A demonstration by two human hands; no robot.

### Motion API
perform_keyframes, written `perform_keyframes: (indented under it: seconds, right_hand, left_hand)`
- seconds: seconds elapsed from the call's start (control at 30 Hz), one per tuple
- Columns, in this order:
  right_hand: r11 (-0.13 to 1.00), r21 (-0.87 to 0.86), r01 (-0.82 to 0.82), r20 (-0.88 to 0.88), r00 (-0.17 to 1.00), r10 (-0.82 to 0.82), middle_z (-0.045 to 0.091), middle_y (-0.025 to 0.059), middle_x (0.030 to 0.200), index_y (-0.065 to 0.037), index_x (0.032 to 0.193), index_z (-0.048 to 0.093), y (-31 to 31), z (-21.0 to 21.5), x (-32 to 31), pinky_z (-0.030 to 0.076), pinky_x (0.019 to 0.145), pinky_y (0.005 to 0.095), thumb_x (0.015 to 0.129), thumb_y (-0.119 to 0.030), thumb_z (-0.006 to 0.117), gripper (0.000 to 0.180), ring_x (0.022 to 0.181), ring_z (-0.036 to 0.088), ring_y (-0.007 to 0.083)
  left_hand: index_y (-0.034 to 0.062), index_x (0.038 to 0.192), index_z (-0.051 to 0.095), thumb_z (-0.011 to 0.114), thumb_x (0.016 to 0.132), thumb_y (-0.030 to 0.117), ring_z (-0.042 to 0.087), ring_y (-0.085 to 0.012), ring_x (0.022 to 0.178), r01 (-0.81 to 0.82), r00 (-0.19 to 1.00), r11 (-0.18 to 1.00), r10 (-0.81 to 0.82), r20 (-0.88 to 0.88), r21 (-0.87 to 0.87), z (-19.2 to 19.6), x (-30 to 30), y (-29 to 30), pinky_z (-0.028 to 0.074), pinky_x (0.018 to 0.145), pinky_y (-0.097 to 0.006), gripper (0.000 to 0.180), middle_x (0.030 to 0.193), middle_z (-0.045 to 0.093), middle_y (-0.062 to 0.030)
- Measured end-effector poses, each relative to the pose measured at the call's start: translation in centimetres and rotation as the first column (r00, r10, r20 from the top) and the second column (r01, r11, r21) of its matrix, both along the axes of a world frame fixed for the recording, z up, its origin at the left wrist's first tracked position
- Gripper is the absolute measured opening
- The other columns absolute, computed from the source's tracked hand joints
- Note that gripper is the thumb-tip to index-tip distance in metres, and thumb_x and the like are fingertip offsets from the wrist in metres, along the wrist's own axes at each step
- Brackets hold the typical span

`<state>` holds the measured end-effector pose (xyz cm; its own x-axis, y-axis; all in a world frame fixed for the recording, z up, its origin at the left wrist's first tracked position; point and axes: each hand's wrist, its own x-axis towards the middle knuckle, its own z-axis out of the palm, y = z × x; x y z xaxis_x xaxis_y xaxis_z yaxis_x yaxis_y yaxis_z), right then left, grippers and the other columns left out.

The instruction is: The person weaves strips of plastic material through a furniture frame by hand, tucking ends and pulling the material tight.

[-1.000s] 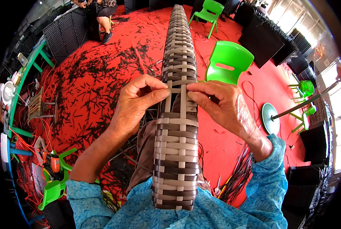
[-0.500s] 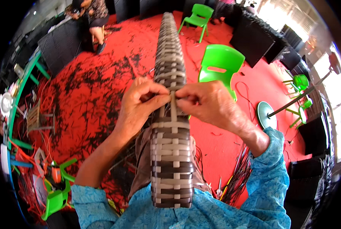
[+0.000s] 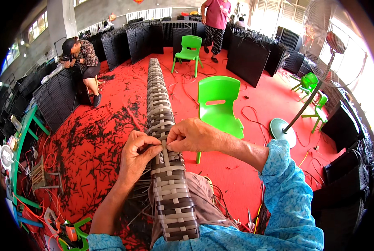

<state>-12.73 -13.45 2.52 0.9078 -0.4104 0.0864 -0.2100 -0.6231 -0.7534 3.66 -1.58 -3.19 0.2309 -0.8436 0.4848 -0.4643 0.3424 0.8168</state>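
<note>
A long, narrow woven piece (image 3: 174, 198) stretches from my lap away from me, its far end leaning slightly left. Flat strips in dark brown and grey-beige wrap it crosswise, with a lighter strip (image 3: 166, 160) threaded lengthwise along its top. My left hand (image 3: 136, 155) is at the piece's left edge, thumb and forefinger closed on the lengthwise strip. From the right, my right hand (image 3: 193, 136) pinches the same strip, fingertips almost touching those of the left. The exact grip of the right fingertips is partly hidden by the hand.
Beyond the woven piece stand a green plastic chair (image 3: 220, 102) and a second green chair (image 3: 190, 52). To the right is a pedestal fan (image 3: 284, 130). Dark scraps (image 3: 99, 142) litter the red floor (image 3: 233, 180). Two people, one in a cap (image 3: 84, 54), one in pink (image 3: 217, 14), are farther off.
My view has tilted up, showing more of the room and a person in pink. The woven piece and both hands sit lower and farther left; the hands still pinch the strip.
</note>
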Motion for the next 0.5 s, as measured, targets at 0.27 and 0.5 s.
perform_keyframes:
  seconds: [0.27,0.5]
  right_hand:
    - [0.992,-0.040,0.123,-0.126,0.984,-0.127,0.055,0.0026,0.061,0.001,0.079,0.060,-2.4,1.1,-2.0,0.040,0.044,0.0224,0.083,-0.021,0.052,0.023,0.049,0.050,0.0077]
    - [0.965,0.224,0.136,0.090,0.983,-0.159,0.049,-0.0011,0.063,-0.002,0.086,0.051,-4.1,-2.3,-3.2,0.039,0.046,0.0197,0.087,-0.020,0.052,0.017,0.054,0.049,0.0047]
  left_hand:
    - [0.0056,0.090,0.063,0.067,0.076,0.013,0.050,-0.0100,0.077,0.008,1.000,1.000,-0.007,0.027,-0.021,0.7,1.0,0.1,0.042,0.068,-0.023,0.017,0.082,0.051,-0.0009]
    - [0.0025,0.089,0.062,0.066,0.075,0.006,0.053,-0.0069,0.066,0.063,0.997,0.996,-0.060,-0.046,0.055,1.0,1.7,0.3,0.044,0.061,-0.020,0.015,0.080,0.054,-0.0011]
